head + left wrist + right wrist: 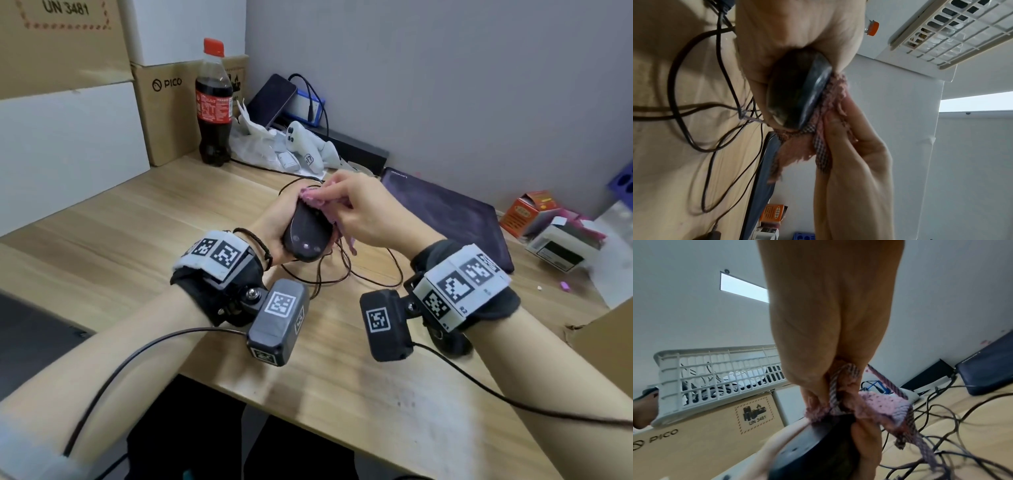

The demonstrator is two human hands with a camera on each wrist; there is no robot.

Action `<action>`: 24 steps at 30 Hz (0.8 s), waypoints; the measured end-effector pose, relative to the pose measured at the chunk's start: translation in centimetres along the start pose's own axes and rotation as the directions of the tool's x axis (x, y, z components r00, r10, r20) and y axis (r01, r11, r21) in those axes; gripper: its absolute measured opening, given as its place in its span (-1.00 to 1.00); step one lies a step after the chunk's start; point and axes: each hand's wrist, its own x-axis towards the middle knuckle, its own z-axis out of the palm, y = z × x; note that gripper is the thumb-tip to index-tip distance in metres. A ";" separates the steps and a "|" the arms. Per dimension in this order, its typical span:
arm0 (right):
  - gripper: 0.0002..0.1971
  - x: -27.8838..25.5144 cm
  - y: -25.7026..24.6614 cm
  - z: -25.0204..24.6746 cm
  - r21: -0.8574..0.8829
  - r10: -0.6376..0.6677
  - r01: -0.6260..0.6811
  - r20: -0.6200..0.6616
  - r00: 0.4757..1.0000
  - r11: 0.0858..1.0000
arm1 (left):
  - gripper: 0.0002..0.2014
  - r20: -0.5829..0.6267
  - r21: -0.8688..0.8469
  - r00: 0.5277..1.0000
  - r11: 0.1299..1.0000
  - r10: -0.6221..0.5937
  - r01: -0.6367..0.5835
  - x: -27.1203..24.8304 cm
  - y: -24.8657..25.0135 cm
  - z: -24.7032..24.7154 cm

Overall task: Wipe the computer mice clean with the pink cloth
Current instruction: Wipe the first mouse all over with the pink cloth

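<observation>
My left hand [274,226] grips a dark computer mouse [306,236] above the desk, its flat underside turned up toward me. In the left wrist view the mouse [797,91] sits in the palm, and the same mouse [818,447] fills the bottom of the right wrist view. My right hand [359,209] pinches a bunched pink cloth [318,197] and presses it on the mouse's far end. Frayed cloth [818,129] hangs below the fingers, with more of the cloth [869,404] trailing a checked strip. The mouse's thin cable [342,270] loops on the desk.
A closed dark laptop [445,212] lies right of my hands. At the back stand a cola bottle [214,102], cardboard boxes [161,109], white controllers [305,144] and a phone [270,99]. Small boxes [548,226] sit at the far right. Cables [941,418] cross the wooden desk [120,222].
</observation>
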 end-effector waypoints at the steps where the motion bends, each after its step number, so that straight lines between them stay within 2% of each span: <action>1: -0.71 0.2 0.1 0.1 0.009 0.014 -0.014 -0.018 1.000 1.000 | -0.67 0.020 0.013 1.000 1.000 0.003 -0.003 -0.1 0.0 0.1; 3: -0.69 0.0 -0.3 0.6 0.034 0.027 -0.027 -0.012 1.000 0.999 | -0.67 0.021 0.026 1.000 1.000 0.018 -0.018 -0.1 0.1 -0.2; 6: -0.70 -1.2 -1.4 1.7 0.064 -0.046 0.042 0.056 0.997 0.997 | -0.53 -0.095 0.010 0.995 1.000 0.022 -0.021 0.2 0.3 -1.1; 7: -0.69 -1.8 -1.7 1.9 0.070 -0.083 0.076 0.098 0.992 0.995 | -0.51 -0.134 0.031 0.989 0.998 0.059 -0.055 0.3 0.2 -1.3; 9: -0.68 -2.5 -1.9 2.0 0.077 -0.141 0.130 0.167 0.976 0.989 | -0.55 -0.187 0.111 0.974 0.988 0.125 -0.106 0.4 0.1 -1.7; 10: -0.68 -2.6 -1.8 1.8 0.091 -0.144 0.130 0.176 0.974 0.987 | -0.56 -0.186 0.121 0.976 0.988 0.116 -0.094 0.5 0.0 -1.7; 13: -0.70 -1.7 -0.9 0.9 0.107 -0.046 0.040 0.054 0.997 0.994 | -0.56 -0.071 0.067 0.997 0.997 -0.018 0.023 0.0 -0.3 -1.2; 15: -0.70 -0.9 -0.4 0.5 0.029 0.018 -0.017 -0.038 0.999 0.999 | -0.57 -0.019 0.114 1.000 0.993 -0.017 0.019 -0.4 -0.4 -0.5; 16: -0.69 -0.7 -0.4 0.5 0.014 0.046 -0.046 -0.038 0.998 0.999 | -0.57 -0.006 0.112 1.000 0.994 -0.010 0.011 -0.4 -0.4 -0.3; 18: -0.65 -0.5 -1.0 1.2 0.000 0.087 -0.087 0.037 0.995 0.996 | -0.64 -0.019 0.042 1.000 0.999 0.018 -0.017 -0.1 -0.3 -0.3; 21: -0.53 -1.4 -2.6 2.1 -0.118 0.086 -0.062 0.209 0.974 0.991 | -0.69 -0.131 -0.003 0.991 1.000 0.013 -0.013 0.0 0.1 -0.6; 24: -0.51 -2.6 -3.5 1.9 0.080 0.050 -0.083 0.350 0.935 0.993 | -0.59 -0.221 -0.065 0.975 0.997 0.024 -0.039 0.4 -0.1 -1.8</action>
